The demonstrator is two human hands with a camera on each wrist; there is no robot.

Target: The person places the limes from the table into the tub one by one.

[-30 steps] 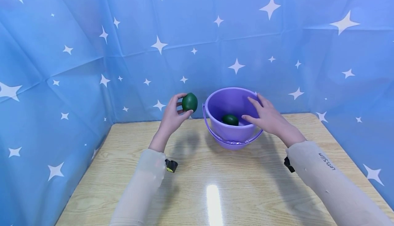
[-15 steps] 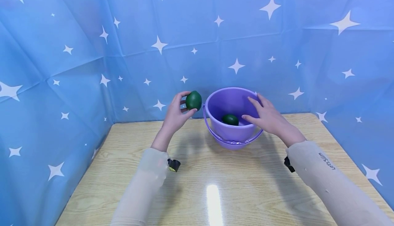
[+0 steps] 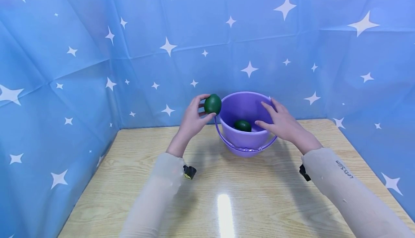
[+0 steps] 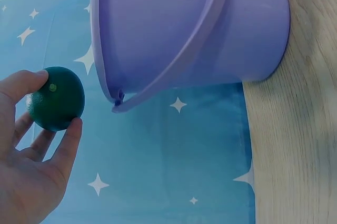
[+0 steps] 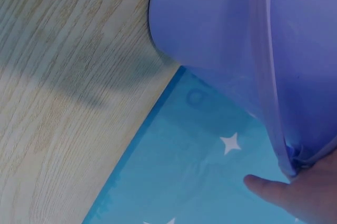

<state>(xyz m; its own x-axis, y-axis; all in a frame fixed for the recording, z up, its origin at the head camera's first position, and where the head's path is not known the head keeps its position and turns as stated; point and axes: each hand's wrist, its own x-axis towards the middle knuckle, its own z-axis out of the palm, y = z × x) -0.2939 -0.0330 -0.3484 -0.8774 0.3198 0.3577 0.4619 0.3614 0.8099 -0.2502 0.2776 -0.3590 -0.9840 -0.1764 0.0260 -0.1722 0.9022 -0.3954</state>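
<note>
My left hand pinches a dark green lime between thumb and fingers, held up at the left rim of a purple bucket. In the left wrist view, the lime shows a pale stem spot and sits apart from the bucket. Inside the bucket lies another dark green oval fruit. My right hand rests at the bucket's right rim, fingers spread over its mouth. In the right wrist view, one digit of that hand sticks out beside the bucket's handle joint; the other fingers are hidden.
The bucket stands near the back edge of a light wooden table, its purple handle hanging down in front. A blue cloth with white stars hangs behind and at both sides.
My left hand has moved right and slightly up with the lime, from beside the bucket to overlapping its left rim in the head view. The right hand and bucket have stayed still.
</note>
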